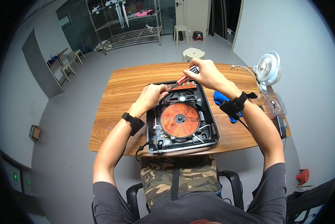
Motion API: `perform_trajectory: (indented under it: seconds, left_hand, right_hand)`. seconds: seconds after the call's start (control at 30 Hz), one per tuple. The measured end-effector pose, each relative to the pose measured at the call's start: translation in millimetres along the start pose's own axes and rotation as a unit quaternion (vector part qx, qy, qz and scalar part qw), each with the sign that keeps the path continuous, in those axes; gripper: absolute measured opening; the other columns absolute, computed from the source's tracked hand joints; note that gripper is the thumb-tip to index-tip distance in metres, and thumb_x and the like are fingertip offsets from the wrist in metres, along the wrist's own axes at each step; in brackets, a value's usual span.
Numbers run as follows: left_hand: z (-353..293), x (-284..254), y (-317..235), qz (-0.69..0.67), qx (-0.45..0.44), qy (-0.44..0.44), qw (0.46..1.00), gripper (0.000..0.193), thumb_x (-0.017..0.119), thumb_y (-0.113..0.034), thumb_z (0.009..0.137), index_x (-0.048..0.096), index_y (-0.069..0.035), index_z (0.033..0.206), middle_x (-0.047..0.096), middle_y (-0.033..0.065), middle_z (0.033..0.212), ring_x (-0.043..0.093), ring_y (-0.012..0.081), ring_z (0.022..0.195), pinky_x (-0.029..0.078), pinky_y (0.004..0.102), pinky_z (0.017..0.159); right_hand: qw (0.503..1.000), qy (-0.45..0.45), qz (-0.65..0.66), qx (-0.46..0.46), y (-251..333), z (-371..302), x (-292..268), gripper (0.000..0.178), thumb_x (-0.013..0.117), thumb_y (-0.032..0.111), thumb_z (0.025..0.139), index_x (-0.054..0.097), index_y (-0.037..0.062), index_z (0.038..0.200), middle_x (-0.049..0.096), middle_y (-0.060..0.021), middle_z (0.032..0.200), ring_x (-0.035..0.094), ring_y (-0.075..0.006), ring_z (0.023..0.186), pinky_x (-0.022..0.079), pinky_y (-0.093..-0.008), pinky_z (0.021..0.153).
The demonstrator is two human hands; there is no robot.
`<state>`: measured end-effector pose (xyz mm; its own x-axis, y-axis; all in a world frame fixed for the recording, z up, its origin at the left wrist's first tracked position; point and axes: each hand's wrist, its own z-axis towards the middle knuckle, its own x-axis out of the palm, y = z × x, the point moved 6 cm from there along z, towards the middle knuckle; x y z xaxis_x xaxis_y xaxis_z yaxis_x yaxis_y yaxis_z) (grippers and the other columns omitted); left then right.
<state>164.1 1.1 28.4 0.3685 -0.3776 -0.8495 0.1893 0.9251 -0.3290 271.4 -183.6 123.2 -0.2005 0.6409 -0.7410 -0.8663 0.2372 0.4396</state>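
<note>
An opened induction cooker (213, 128) lies on the wooden table, its black casing showing a round copper coil (175, 121) and a fan (182, 98) behind it. My right hand (206, 73) grips a screwdriver (181, 80) with a red and white handle, tilted down to the left. Its shaft points at the orange circuit board (188, 86) along the far edge of the casing. At that far left corner, my left hand (152, 96) has its fingers pinched together close to the screwdriver's tip. What those fingers hold, if anything, is hidden.
Right of the casing lies a blue cloth or glove (220, 98), partly behind my right wrist. A white desk fan (269, 69) stands at the table's right corner, near a clear plastic box (278, 104). A black power cord (140, 148) hangs off the front edge. A stool (193, 53) stands beyond the table.
</note>
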Motion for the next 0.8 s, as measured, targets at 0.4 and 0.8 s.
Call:
perform_trajectory:
  seconds: [0.4,0.8]
  left_hand:
    - [1.7,3.2,-3.4,0.029,-0.015,0.061,0.998,0.019,0.072,-0.019,0.091,0.069,-0.002,0.097,0.072,0.0172,0.084,0.070,0.0354,0.079,0.055,0.0426,0.072]
    - [0.3,2.5,-12.1,-0.067,0.039,0.039,0.996,0.021,0.076,-0.012,0.086,0.066,0.000,0.100,0.071,0.0156,0.088,0.070,0.0287,0.078,0.055,0.0387,0.071]
  right_hand:
    - [0.999,0.016,0.026,-0.045,16.9,-3.3,1.7,0.036,0.078,0.028,0.088,0.066,-0.0059,0.092,0.071,-0.0227,0.081,0.073,-0.0349,0.079,0.056,-0.0408,0.072]
    - [0.999,0.028,0.023,-0.025,11.3,-7.2,-1.9,0.036,0.078,0.030,0.089,0.067,-0.0049,0.093,0.072,-0.0210,0.081,0.074,-0.0328,0.079,0.056,-0.0394,0.072]
